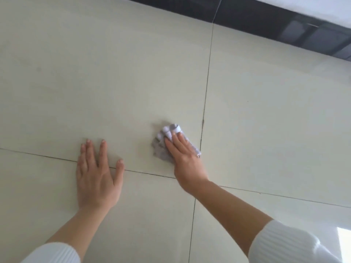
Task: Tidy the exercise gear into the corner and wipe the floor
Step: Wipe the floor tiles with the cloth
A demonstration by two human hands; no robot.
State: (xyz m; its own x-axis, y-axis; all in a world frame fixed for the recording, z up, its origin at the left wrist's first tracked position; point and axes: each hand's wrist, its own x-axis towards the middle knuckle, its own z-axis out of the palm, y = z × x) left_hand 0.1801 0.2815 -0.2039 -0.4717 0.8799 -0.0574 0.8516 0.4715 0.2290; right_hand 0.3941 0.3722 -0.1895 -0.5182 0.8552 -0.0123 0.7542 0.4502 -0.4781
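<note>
Both released, left grip [96,175] on floor [114,73], right grip [184,158] pressing cloth [159,150], dark skirting [266,18] beyond.

An indoor room — pale tiled floor [95,73], dark skirting [266,21].

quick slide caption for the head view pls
Right hand presses a cloth on the tiled floor while the left hand rests flat nearby.
</note>
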